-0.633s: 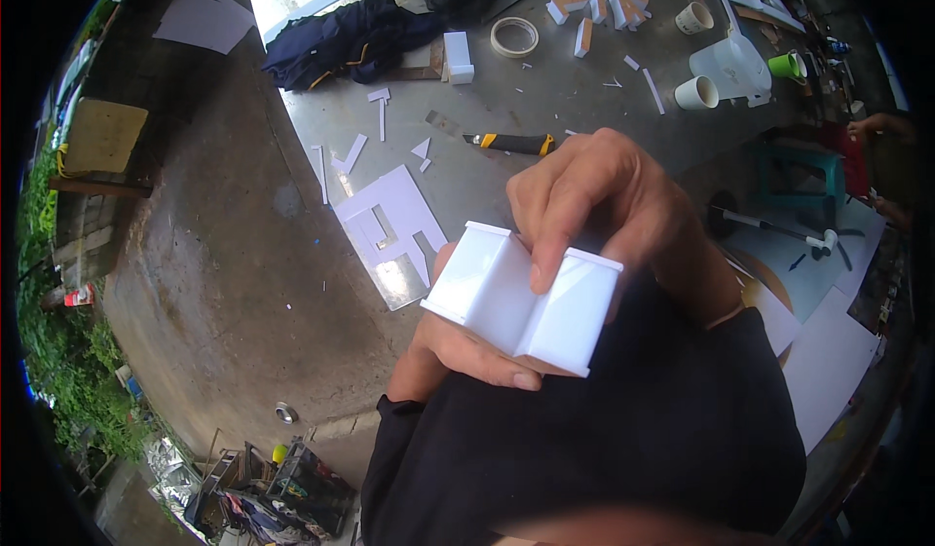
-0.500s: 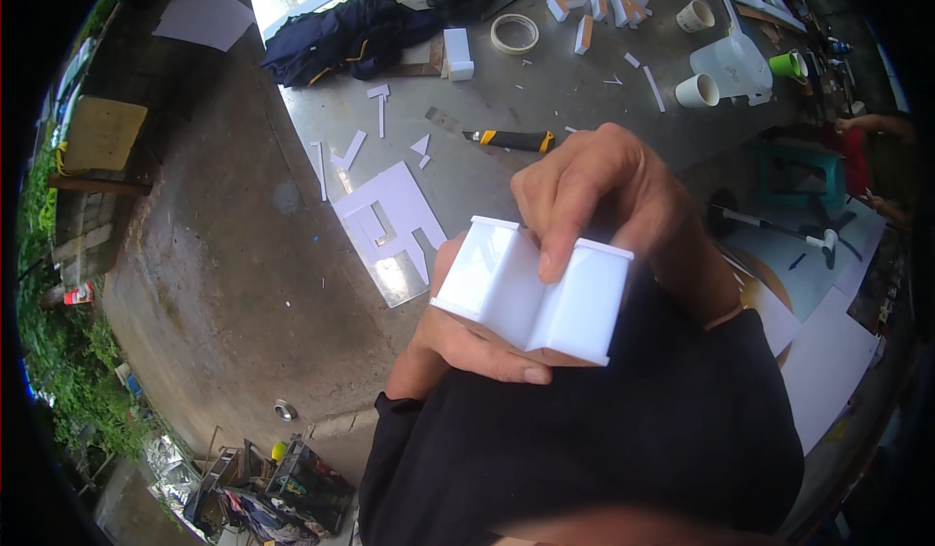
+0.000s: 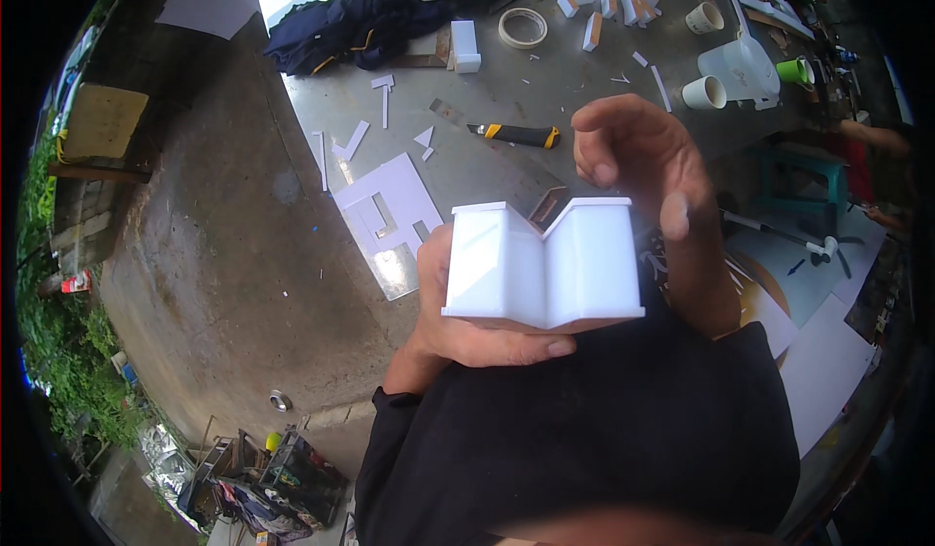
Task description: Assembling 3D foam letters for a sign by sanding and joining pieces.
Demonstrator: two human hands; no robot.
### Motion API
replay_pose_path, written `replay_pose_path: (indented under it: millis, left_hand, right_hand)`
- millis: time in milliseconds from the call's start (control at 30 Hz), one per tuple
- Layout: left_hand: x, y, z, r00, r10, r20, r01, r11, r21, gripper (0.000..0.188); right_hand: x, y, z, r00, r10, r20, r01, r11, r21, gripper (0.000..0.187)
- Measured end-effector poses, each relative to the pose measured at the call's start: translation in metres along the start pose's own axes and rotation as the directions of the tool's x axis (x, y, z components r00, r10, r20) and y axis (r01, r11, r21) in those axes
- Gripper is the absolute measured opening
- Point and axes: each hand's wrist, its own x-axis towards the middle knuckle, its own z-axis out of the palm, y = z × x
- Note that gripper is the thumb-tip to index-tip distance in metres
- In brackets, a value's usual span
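A glossy white V-grooved piece [image 3: 545, 268] with raised rims and a brown underside is held up in front of my chest. My left hand [image 3: 458, 322] grips it from the left and below, its thumb along the lower edge. Just beyond the piece's upper right corner, my right hand [image 3: 648, 156] is off it, fingers curved and apart with nothing in them. On the metal table [image 3: 467, 181] behind lie a yellow and black utility knife [image 3: 516, 135] and a cut white sheet [image 3: 390, 205] with openings in it.
Farther back are a roll of tape [image 3: 523, 29], a dark jacket [image 3: 360, 30], a white block [image 3: 466, 47] and several small white-and-brown pieces [image 3: 609, 0]. Cups [image 3: 703, 92] and a white jug [image 3: 737, 67] stand at the right. A person's arm [image 3: 877, 137] shows near a teal stool [image 3: 804, 176].
My right hand has let go of the white piece's groove and moved up and away, its fingers opening. The piece has turned more level in my left hand and risen slightly.
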Motion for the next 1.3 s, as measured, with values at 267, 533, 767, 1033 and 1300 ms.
replay_pose_path:
  millis: [267,533,767,1033,1300]
  left_hand:
    - [-0.006,-0.007,0.005,0.998,-0.048,-0.045,0.035,0.967,-0.254,0.067]
    - [0.002,-0.004,-0.002,0.994,0.032,0.103,-0.014,0.985,-0.170,0.070]
    - [-0.003,0.001,0.002,0.977,-0.026,0.212,0.084,0.960,-0.267,0.069]
    - [0.005,0.009,0.004,0.977,-0.052,0.206,0.114,0.946,-0.302,0.066]
    - [0.004,-0.018,-0.005,0.949,0.154,0.274,-0.050,0.934,-0.354,0.048]
  right_hand:
    - [0.008,-0.005,0.019,0.990,-0.104,0.090,0.115,0.986,-0.121,0.084]
    - [0.023,-0.013,0.044,0.978,-0.151,0.143,0.170,0.977,-0.132,0.059]
    - [0.030,-0.007,0.035,0.951,-0.181,0.252,0.207,0.975,-0.081,0.031]
    - [0.034,-0.005,0.031,0.933,-0.190,0.307,0.212,0.976,-0.041,0.029]
    - [0.034,-0.001,0.025,0.923,-0.232,0.306,0.218,0.973,0.080,0.054]
